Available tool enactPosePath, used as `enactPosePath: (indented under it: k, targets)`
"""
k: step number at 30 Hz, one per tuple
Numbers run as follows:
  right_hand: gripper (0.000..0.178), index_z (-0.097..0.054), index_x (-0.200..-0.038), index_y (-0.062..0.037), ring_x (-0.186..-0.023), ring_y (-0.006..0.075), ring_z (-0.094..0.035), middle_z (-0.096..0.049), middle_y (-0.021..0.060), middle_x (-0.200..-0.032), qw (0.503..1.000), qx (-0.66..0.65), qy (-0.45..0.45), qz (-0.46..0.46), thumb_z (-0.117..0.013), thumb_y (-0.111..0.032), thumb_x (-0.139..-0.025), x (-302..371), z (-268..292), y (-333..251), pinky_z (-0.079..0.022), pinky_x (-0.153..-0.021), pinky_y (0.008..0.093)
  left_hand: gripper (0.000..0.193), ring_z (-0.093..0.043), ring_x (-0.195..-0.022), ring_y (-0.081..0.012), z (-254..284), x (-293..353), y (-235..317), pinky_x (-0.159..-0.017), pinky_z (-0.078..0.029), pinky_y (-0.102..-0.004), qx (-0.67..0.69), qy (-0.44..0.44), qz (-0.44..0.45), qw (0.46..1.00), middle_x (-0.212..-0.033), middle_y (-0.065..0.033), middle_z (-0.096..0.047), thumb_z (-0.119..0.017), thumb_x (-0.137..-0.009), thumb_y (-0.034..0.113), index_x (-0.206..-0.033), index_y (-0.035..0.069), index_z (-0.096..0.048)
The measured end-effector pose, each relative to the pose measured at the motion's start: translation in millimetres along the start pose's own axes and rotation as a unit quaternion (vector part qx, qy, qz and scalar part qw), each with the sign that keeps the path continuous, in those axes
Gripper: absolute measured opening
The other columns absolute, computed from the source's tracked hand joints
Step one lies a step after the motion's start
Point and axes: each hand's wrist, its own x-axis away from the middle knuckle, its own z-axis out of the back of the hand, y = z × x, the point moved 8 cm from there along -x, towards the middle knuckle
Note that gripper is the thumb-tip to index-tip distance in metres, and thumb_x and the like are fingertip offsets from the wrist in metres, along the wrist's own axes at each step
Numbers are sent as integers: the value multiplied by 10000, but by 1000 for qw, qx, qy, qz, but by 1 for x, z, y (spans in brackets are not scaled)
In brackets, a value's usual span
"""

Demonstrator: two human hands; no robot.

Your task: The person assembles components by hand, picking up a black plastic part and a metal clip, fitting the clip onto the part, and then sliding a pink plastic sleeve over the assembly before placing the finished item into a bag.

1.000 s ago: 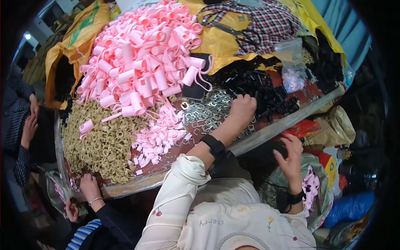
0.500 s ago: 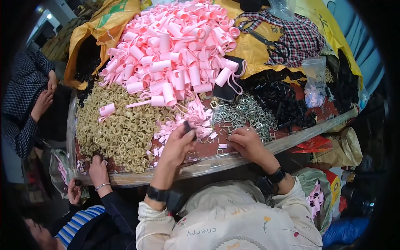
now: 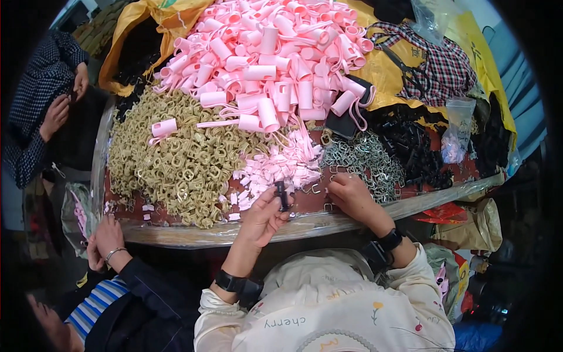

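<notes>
Between the thumb and fingers of my left hand (image 3: 263, 220) stands a small black plastic piece (image 3: 281, 196), slim and upright. Just ahead of that hand lies a heap of small pink pieces (image 3: 284, 167). My right hand (image 3: 353, 199) has its fingers bent down to the tabletop at the near edge of a pile of U-shaped metal pieces (image 3: 369, 158). Its fingertips are drawn together, and whatever is between them is hidden. One loose metal U (image 3: 316, 188) lies between the two hands.
Pink plastic tubes with straps (image 3: 258, 73) form a tall mound at the back. Beige ring-shaped pieces (image 3: 176, 161) are heaped left, black plastic pieces (image 3: 416, 146) right. A wrapped table edge (image 3: 193, 237) runs in front. Co-workers' hands (image 3: 110, 237) (image 3: 56, 117) are at the left.
My left hand has moved right and slightly nearer with the black piece. My right hand stays by the metal pieces. The view has shifted, and the near co-worker's hands have come together off the table.
</notes>
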Motion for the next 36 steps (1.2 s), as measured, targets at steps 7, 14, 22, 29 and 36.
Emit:
enactPosePath:
  k: [7, 14, 22, 29, 36]
  targets:
    - [75, -516, -717, -49, -682, 271, -506, -495, 86, -729, 999, -27, 9, -17, -564, -93, -679, -12, 1, 2, -412, -605, 357, 280, -571, -664, -128, -6, -13, -14, -578, -498, -208, -110, 41, 51, 992, -941, -110, -562, -496, -824, 92, -1090, 26, -437]
    - [100, -486, -745, -38, -665, 260, -512, -480, 96, -714, 999, 42, 6, 4, -517, -88, -664, -26, -20, -2, -402, -576, 349, 254, -559, -673, -130, -1, -9, -16, -576, -470, -210, -207, 49, 21, 977, -873, -96, -569, -546, -787, 67, -1032, 31, -490]
    - [86, -457, -819, -31, -632, 199, -521, -499, 65, -726, 996, -62, 60, -22, -508, -53, -753, -15, -5, -4, -394, -496, 296, 149, -526, -689, -124, -24, -16, -2, -615, -422, -223, -547, 63, -135, 824, -792, -50, -559, -606, -728, 36, -864, 22, -546]
    - [152, -435, -944, -40, -593, 30, -424, -494, -10, -740, 726, -652, -65, -206, -497, -129, -838, 1, -28, -3, -348, -499, 171, 105, -495, -690, -107, -56, -21, -6, -618, -396, -227, -612, 9, -223, 759, -774, -39, -546, -609, -722, 36, -802, 12, -547]
    - [126, -452, -923, -31, -595, 33, -449, -495, -18, -703, 691, -681, -33, -239, -494, -111, -837, 4, -29, -3, -369, -510, 167, 101, -488, -657, -96, -51, -27, -11, -605, -395, -217, -620, 16, -203, 758, -729, -34, -539, -602, -737, 49, -818, 18, -548]
